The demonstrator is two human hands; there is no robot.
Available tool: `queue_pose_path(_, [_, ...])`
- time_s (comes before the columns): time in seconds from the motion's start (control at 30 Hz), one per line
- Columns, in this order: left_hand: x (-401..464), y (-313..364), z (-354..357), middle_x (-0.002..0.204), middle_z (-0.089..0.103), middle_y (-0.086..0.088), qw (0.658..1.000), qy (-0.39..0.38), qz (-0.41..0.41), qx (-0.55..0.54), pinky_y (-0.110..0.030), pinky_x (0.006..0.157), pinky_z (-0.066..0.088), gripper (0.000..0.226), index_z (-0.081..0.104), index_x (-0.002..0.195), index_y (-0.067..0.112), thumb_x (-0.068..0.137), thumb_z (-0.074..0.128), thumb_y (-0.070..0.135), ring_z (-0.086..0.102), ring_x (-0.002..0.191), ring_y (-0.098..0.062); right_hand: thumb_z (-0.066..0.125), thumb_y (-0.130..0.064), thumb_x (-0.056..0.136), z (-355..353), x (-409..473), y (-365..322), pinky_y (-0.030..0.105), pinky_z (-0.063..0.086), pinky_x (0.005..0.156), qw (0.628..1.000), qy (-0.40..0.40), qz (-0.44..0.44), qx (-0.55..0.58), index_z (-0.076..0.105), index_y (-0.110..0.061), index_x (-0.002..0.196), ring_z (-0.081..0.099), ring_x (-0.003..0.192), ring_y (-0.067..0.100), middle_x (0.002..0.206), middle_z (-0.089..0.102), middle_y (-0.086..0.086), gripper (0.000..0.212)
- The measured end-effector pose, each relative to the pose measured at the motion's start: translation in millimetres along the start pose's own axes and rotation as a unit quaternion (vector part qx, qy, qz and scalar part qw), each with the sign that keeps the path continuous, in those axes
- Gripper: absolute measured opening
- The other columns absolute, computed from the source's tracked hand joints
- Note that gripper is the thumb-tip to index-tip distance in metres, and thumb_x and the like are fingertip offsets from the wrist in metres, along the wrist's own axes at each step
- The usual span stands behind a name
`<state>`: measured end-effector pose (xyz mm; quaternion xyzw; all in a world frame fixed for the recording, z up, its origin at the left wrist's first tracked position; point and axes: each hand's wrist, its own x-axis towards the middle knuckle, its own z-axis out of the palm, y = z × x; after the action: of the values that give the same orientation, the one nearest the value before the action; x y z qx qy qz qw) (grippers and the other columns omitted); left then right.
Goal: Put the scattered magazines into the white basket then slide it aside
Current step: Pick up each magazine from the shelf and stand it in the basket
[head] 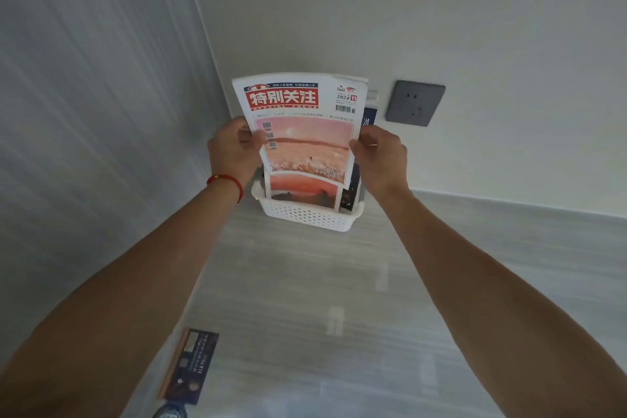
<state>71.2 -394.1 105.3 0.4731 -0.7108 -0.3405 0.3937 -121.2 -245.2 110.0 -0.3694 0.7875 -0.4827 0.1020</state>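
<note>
A white perforated basket (307,215) stands on the pale floor against the far wall. A magazine with a red title block and pink-orange cover (302,132) stands upright with its lower end inside the basket. My left hand (234,149) grips its left edge and my right hand (380,154) grips its right edge. Behind it, darker magazines (368,117) stand in the basket, mostly hidden. A dark blue magazine (191,366) lies flat on the floor near me, partly under my left forearm.
A grey wall socket (415,102) sits on the wall just right of the basket. A wall with a light vertical panel runs along the left side. A dark round object (169,412) shows at the bottom edge.
</note>
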Motion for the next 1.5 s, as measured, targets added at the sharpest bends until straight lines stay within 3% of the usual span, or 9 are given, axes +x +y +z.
queue_pose_path(0.13, [7.0, -31.1, 16.4, 0.108, 0.079, -0.008, 0.997, -0.011, -0.066, 0.025, -0.043, 0.088, 0.063, 0.017, 0.074, 0.106, 0.008, 0.093, 0.073, 0.019, 0.076, 0.094, -0.022, 0.060, -0.007, 0.095, 28.5, -0.8, 22.8, 0.004, 0.040, 0.061, 0.999, -0.016, 0.022, -0.027, 0.074, -0.016, 0.094, 0.062, 0.070, 0.006, 0.082, 0.071, -0.006, 0.017])
queue_pose_path(0.3, [4.2, -66.9, 40.1, 0.112, 0.078, -0.009, 0.992, -0.014, -0.115, 0.046, -0.039, 0.083, 0.064, 0.018, 0.072, 0.104, 0.008, 0.098, 0.066, 0.024, 0.075, 0.092, -0.022, 0.066, -0.014, 0.095, 49.3, 3.0, 55.2, 0.032, 0.060, 0.082, 0.995, -0.042, 0.021, -0.087, 0.078, -0.015, 0.105, 0.073, 0.086, 0.020, 0.098, 0.080, 0.001, 0.015])
queue_pose_path(0.53, [0.2, -81.5, 58.8, 0.105, 0.079, -0.009, 0.991, 0.000, -0.122, 0.060, -0.041, 0.081, 0.064, 0.023, 0.075, 0.102, 0.007, 0.097, 0.066, 0.028, 0.076, 0.092, -0.025, 0.069, -0.023, 0.095, 63.2, 6.7, 85.4, 0.042, 0.062, 0.081, 0.985, -0.015, 0.019, -0.168, 0.069, -0.015, 0.106, 0.070, 0.094, 0.023, 0.104, 0.077, 0.002, 0.014])
queue_pose_path(0.7, [-2.6, -96.5, 56.4, 0.124, 0.073, -0.005, 0.983, -0.075, -0.156, 0.064, -0.039, 0.086, 0.061, 0.018, 0.070, 0.110, 0.015, 0.093, 0.064, 0.018, 0.070, 0.110, -0.030, 0.076, -0.033, 0.089, 62.5, -10.6, 104.0, 0.047, 0.047, 0.109, 0.987, -0.018, 0.133, -0.083, 0.042, -0.019, 0.146, 0.048, 0.134, 0.030, 0.147, 0.048, 0.011, 0.068])
queue_pose_path(0.87, [-4.1, -98.7, 61.9, 0.110, 0.071, -0.007, 0.901, -0.100, -0.378, -0.188, -0.040, 0.083, 0.058, 0.017, 0.062, 0.086, 0.013, 0.082, 0.048, 0.004, 0.066, 0.112, -0.032, 0.072, -0.030, 0.094, 58.7, -20.9, 109.8, 0.053, 0.044, 0.112, 0.906, -0.133, 0.331, 0.226, 0.029, -0.027, 0.153, 0.062, 0.119, 0.026, 0.145, 0.060, 0.007, 0.073])
queue_pose_path(1.03, [-18.1, -92.4, 51.7, 0.111, 0.073, 0.003, 0.916, -0.173, -0.329, -0.151, -0.035, 0.073, 0.056, 0.038, 0.069, 0.117, 0.027, 0.083, 0.060, 0.011, 0.068, 0.107, -0.022, 0.079, -0.024, 0.085, 47.0, -26.0, 113.2, 0.057, 0.043, 0.113, 0.892, -0.154, 0.334, 0.262, 0.048, -0.027, 0.141, 0.063, 0.122, 0.029, 0.131, 0.068, 0.002, 0.063])
queue_pose_path(1.27, [-17.4, -83.8, 45.2, 0.119, 0.068, 0.016, 0.933, -0.243, -0.251, -0.089, -0.041, 0.069, 0.060, 0.082, 0.045, 0.141, 0.051, 0.082, 0.081, 0.006, 0.066, 0.103, -0.018, 0.084, -0.036, 0.081, 23.3, -13.6, 114.2, 0.053, 0.048, 0.109, 0.939, -0.196, 0.268, 0.086, 0.029, -0.028, 0.156, 0.060, 0.127, 0.033, 0.144, 0.060, 0.008, 0.094])
queue_pose_path(1.37, [11.3, -76.2, 50.3, 0.113, 0.074, 0.002, 0.927, -0.255, -0.255, -0.102, -0.047, 0.071, 0.061, 0.093, 0.047, 0.143, 0.043, 0.074, 0.080, -0.009, 0.069, 0.104, -0.025, 0.090, -0.030, 0.078, 30.0, 22.2, 104.7, 0.061, 0.043, 0.112, 0.949, -0.201, 0.230, 0.076, 0.008, -0.038, 0.160, 0.044, 0.144, 0.038, 0.161, 0.041, 0.007, 0.117])
queue_pose_path(1.5, [30.2, -84.1, 63.1, 0.107, 0.077, -0.006, 0.910, -0.274, -0.284, -0.131, -0.039, 0.060, 0.064, 0.076, 0.059, 0.129, 0.024, 0.072, 0.067, -0.025, 0.069, 0.111, -0.037, 0.093, -0.014, 0.073, 45.0, 45.8, 109.2, 0.068, 0.048, 0.097, 0.936, -0.244, 0.238, 0.088, 0.017, -0.040, 0.155, 0.049, 0.139, 0.035, 0.151, 0.052, -0.001, 0.115])
